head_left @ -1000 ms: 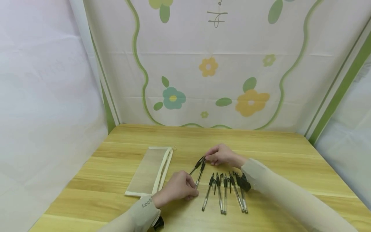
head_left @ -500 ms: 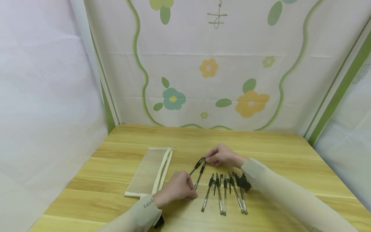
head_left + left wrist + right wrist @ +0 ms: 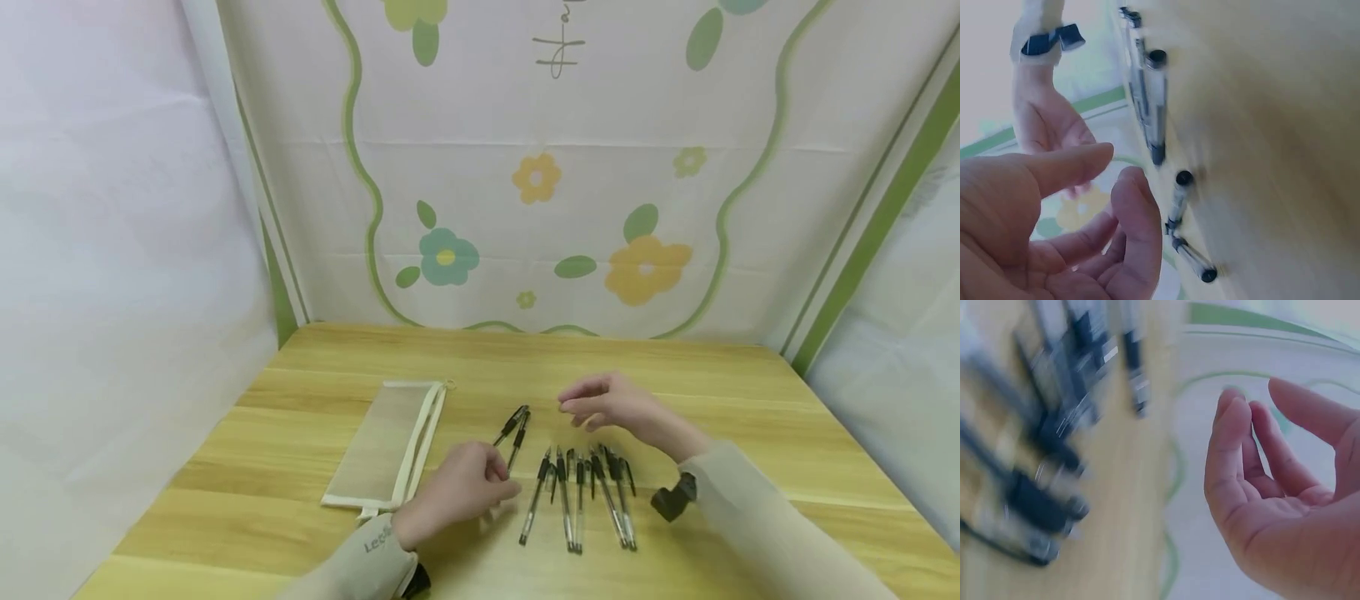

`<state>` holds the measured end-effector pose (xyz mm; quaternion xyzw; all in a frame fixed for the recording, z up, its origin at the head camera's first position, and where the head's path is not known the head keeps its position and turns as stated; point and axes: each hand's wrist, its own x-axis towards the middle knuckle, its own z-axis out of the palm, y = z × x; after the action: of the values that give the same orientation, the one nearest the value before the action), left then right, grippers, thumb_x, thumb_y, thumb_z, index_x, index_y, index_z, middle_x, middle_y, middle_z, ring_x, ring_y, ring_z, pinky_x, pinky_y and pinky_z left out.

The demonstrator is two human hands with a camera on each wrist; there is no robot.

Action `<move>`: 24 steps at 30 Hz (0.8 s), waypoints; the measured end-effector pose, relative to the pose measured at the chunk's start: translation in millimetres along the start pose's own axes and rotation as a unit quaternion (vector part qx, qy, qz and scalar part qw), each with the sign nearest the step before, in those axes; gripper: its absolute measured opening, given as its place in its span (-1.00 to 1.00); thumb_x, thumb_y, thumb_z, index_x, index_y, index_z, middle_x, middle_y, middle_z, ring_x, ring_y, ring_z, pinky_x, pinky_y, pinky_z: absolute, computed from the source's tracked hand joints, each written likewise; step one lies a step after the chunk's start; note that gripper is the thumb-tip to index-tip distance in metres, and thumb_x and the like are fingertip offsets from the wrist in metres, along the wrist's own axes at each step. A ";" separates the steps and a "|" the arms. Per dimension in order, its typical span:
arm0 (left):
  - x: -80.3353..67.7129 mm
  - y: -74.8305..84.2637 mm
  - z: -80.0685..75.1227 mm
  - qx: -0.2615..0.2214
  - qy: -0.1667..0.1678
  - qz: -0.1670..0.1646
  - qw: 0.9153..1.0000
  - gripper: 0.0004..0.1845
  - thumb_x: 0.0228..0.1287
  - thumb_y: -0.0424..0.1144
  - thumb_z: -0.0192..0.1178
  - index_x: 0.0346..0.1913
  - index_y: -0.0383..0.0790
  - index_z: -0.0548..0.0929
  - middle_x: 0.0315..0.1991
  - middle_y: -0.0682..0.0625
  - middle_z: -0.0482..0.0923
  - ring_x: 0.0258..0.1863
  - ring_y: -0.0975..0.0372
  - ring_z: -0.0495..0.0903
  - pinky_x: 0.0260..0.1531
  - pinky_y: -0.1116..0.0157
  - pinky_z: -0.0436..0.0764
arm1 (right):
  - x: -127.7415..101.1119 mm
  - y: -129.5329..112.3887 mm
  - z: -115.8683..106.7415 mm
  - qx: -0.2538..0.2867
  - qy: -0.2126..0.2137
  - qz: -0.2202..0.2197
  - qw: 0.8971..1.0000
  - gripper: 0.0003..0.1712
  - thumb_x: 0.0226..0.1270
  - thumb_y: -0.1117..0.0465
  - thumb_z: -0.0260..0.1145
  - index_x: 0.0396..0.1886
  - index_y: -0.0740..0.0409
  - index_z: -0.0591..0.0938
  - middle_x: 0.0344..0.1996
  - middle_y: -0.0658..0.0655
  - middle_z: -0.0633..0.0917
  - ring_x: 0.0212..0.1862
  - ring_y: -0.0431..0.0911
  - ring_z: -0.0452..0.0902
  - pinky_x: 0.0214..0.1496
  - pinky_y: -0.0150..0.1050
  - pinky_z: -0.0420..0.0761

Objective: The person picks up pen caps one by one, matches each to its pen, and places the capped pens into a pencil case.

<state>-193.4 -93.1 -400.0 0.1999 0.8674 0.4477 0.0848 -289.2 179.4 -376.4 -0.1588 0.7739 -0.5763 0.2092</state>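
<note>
I'm judging the step in hand to be the handling of the pair of pens (image 3: pixel 519 437), which are lying in a narrow V at the centre of the lower half of the head view, their far ends coming together. My left hand (image 3: pixel 465 483) is hovering just beside them with thumb and forefinger nearly meeting but leaving a gap, pinching nothing. My right hand (image 3: pixel 622 408), right of centre, is holding its thumb apart from its curved fingers, gripping nothing either. As I'm reading it, the next move is calling for a precise thumb-and-finger pinch on one slim barrel (round and slick-looking, so probably ready to roll). The other pens (image 3: pixel 563 483) are fanning out at the lower centre, showing clear, straight barrels, black ribbed-looking grips and pointed tips; short dark pieces (image 3: pixel 629 477), possibly caps, are lying among them, too small for me to be sure. Left of centre, a flat mesh pouch (image 3: pixel 375 454) is showing its see-through weave, cream edging and pale zip strip (image 3: pixel 417 442). Everything is resting on a smooth, yellow wood-grain table (image 3: pixel 675 358).
</note>
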 end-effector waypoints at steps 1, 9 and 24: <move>0.3 2.6 0.7 -0.012 -0.004 0.001 1.000 -0.85 0.16 -0.24 0.41 -0.38 -0.21 0.65 -0.54 0.09 0.58 -0.59 0.26 0.59 -0.56 0.37 0.59 | -6.9 -2.4 0.1 0.017 0.006 -0.006 1.000 -0.59 0.30 0.16 0.42 0.03 0.32 0.63 -0.03 0.30 0.66 -0.05 0.22 0.58 -0.01 0.08 0.60; 7.3 11.5 6.8 -0.080 0.014 -0.014 0.997 -0.71 0.16 -0.15 0.43 -0.16 -0.30 0.74 -0.46 0.05 0.60 -0.53 0.13 0.60 -0.60 0.34 0.57 | -46.1 -2.6 1.8 0.127 0.028 -0.029 0.991 -0.72 0.35 0.24 0.35 0.01 0.24 0.66 -0.09 0.22 0.67 -0.17 -0.02 0.61 -0.11 -0.16 0.63; 9.2 8.7 26.6 -0.072 -0.014 -0.068 0.995 -0.62 -0.03 -0.36 0.51 -0.12 -0.42 0.68 -0.50 0.01 0.60 -0.55 0.15 0.63 -0.51 0.28 0.64 | -63.4 26.8 5.0 0.168 0.026 0.010 0.985 -0.70 0.36 0.25 0.33 0.02 0.31 0.64 -0.19 0.23 0.67 -0.26 -0.08 0.59 -0.10 -0.22 0.62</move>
<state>-190.7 -64.8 -408.2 0.1402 0.8431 0.4996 0.1414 -232.1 213.8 -394.4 -0.0986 0.6728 -0.6998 0.2188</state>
